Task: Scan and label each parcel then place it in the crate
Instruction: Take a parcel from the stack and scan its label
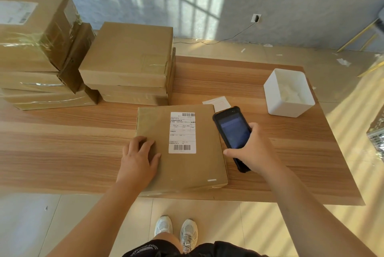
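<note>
On the table (62, 142) before me: one parcel (199, 165), lying flat, my left hand (138, 158) spread open upon its left side, my right hand (254, 150) gripping the scanner (233, 132) just right of its label (182, 132), whose long axis points away.

A white square tub (288, 102) sits on the wooden table (62, 153) beyond the right hand's fingers (256, 128); a wall socket (256, 18) and black cable (228, 38) lie farther beyond.

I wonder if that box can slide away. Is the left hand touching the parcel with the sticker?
Touching. The head view shows the left hand lying flat on the parcel's top, fingers spread on the brown paper, no gap.
</note>
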`<state>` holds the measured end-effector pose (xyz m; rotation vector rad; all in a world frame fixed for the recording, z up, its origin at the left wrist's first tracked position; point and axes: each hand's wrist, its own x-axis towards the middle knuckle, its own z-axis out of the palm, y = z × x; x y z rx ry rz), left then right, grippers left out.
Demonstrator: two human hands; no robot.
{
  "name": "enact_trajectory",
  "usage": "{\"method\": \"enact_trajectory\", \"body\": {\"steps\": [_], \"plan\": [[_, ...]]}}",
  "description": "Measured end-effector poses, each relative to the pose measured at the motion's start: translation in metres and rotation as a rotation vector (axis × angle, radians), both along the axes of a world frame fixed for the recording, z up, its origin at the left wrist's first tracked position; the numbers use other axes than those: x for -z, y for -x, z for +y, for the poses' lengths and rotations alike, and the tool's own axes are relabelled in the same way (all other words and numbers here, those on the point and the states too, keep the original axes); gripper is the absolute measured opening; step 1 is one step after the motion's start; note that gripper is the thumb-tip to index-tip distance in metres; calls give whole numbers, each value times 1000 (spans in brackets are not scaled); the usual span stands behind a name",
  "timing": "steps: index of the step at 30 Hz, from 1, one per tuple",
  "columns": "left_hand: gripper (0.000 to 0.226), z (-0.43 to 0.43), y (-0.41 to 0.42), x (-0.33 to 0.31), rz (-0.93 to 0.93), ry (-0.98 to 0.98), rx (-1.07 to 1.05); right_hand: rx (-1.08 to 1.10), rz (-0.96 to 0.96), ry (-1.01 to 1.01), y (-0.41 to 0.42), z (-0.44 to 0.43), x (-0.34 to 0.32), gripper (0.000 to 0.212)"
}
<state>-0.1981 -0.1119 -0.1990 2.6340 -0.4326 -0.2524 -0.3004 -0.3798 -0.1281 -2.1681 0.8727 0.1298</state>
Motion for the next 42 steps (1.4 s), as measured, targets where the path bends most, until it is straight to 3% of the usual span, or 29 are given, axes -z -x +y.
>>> {"method": "enact_trajectory", "body": {"steps": [7,11,21,30,42], "plan": [[48,9,-9,-5,-6,-10,97,-347,380,153,3,29,-37,73],[49,11,-9,-4,-7,-11,108,-463,490,229,7,40,-49,66],[51,9,-9,-4,24,9,108,-483,549,223,10,46,-55,69],[43,4,-16,-4,4,-27,124,-301,457,176,27,37,-49,65],[35,5,-23,-2,-2,15,154,-407,553,311,27,55,-72,66]]}}
